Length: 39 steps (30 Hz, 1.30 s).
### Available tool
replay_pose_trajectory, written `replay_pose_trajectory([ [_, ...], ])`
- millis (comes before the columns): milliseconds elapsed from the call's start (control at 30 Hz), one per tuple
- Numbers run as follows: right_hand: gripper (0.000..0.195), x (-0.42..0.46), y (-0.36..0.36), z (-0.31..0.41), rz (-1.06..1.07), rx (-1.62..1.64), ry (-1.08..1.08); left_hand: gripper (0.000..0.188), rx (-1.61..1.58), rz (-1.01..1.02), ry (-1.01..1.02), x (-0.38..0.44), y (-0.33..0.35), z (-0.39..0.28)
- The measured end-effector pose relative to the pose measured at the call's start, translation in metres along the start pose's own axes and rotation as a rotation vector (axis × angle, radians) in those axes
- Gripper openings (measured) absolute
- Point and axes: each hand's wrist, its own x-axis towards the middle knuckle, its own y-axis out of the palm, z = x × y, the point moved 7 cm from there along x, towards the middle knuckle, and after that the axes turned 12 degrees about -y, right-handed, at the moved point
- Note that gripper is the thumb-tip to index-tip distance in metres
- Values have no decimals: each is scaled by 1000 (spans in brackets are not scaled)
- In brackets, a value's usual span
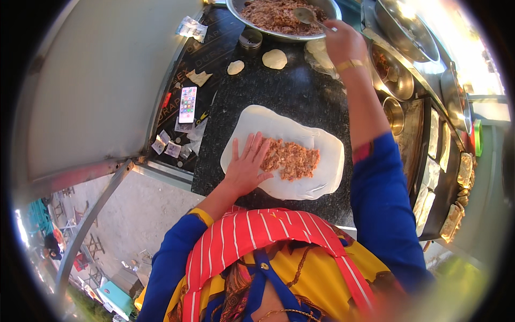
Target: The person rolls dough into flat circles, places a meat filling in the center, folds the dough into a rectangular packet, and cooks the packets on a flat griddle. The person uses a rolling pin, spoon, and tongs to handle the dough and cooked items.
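Observation:
A thin sheet of rolled dough (326,157) lies on the dark work surface before me. A rough oblong of reddish minced filling (295,161) is spread over its middle. My left hand (247,165) rests palm down on the sheet's left part, fingers spread, the fingertips by the filling's left edge. Up at the far right, my right hand (346,44) grips the handle of a metal spoon (304,15). The spoon's bowl is at the filling heaped in a large metal bowl (277,37); how deep it sits I cannot tell.
Two dough pieces (275,59) and a round metal tin (250,39) stand near the bowl. A smartphone (188,104), banknotes (173,149) and coins lie at left. Filled flatbreads (424,209) cook on a griddle (436,201) at right, beside metal bowls (396,76).

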Motion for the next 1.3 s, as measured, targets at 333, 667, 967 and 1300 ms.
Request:
replay_pose_trajectory([
  [333, 46, -10, 46, -14, -20, 203, -19, 84, -32, 130, 556, -11, 22, -81],
  [667, 45, -398, -23, -103, 57, 395, 678, 80, 169, 242, 725, -1, 39, -107],
  [967, 49, -488, -33, -80, 49, 329, 754, 91, 239, 136, 5, 12, 14, -10],
  [1300, 46, -437, -27, -67, 166, 178, 1017, 90, 429, 96, -46, 31, 9, 19],
])
